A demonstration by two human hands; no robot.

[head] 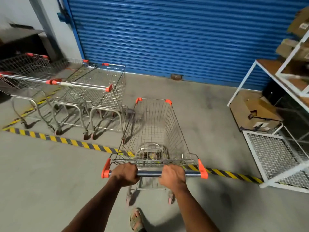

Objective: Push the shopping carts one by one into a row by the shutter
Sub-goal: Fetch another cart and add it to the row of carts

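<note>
A wire shopping cart (pixel 155 128) with orange corner caps stands in front of me, its empty basket pointing at the blue shutter (pixel 175 36). My left hand (pixel 124 174) and my right hand (pixel 173 176) both grip its steel handle bar (pixel 149 173). The cart straddles the yellow-black floor tape (pixel 66 141). To its left, three more carts stand side by side by the shutter: the nearest (pixel 102 97), a middle one (pixel 66 97) and a far left one (pixel 18 91).
A white metal shelf rack (pixel 284 91) with cardboard boxes (pixel 255 111) fills the right side, and a white mesh cage (pixel 274 158) stands at its foot. Bare concrete floor (pixel 200 104) lies between the held cart and the rack. My sandalled foot (pixel 136 220) shows below the cart.
</note>
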